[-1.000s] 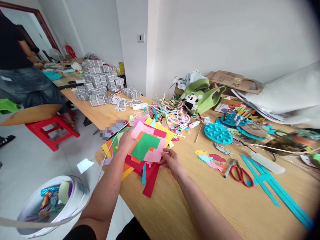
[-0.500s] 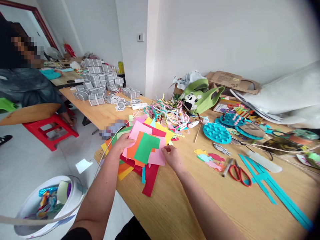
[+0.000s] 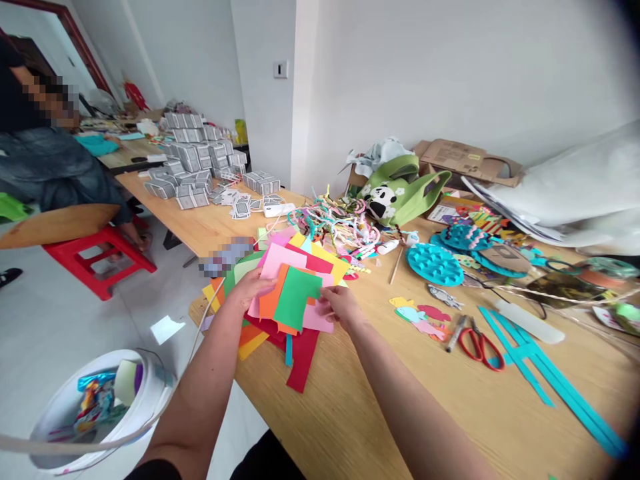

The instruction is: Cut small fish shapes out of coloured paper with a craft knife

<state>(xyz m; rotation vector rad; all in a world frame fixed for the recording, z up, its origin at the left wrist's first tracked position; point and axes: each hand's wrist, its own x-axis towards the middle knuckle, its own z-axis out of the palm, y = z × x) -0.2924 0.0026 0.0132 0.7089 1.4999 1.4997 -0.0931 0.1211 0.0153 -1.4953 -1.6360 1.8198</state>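
Note:
My left hand (image 3: 254,291) grips a small stack of coloured paper at its left side, thumb on top and fingers mostly hidden beneath. Pink paper (image 3: 278,257) and orange paper (image 3: 269,305) show in that stack. On top lies a piece of green paper (image 3: 294,300); my right hand (image 3: 342,305) pinches its upper right corner between thumb and fingers. Under the stack, more sheets spread over the table, among them yellow paper (image 3: 340,269) and a dark red strip (image 3: 303,367). A narrow blue strip (image 3: 289,350) pokes out below.
Right of my hands lie fish-shaped cutouts (image 3: 417,315), a marker pen (image 3: 456,333), red-handled scissors (image 3: 481,345) and blue strips (image 3: 555,373). Behind is a tangle of braided cords (image 3: 335,220). A white bucket (image 3: 145,373) and a red stool (image 3: 107,260) stand left; a person (image 3: 45,160) is beyond.
My right hand has shifted slightly left and now pinches the green paper's corner. The green and orange papers have moved a little to the right and turned slightly.

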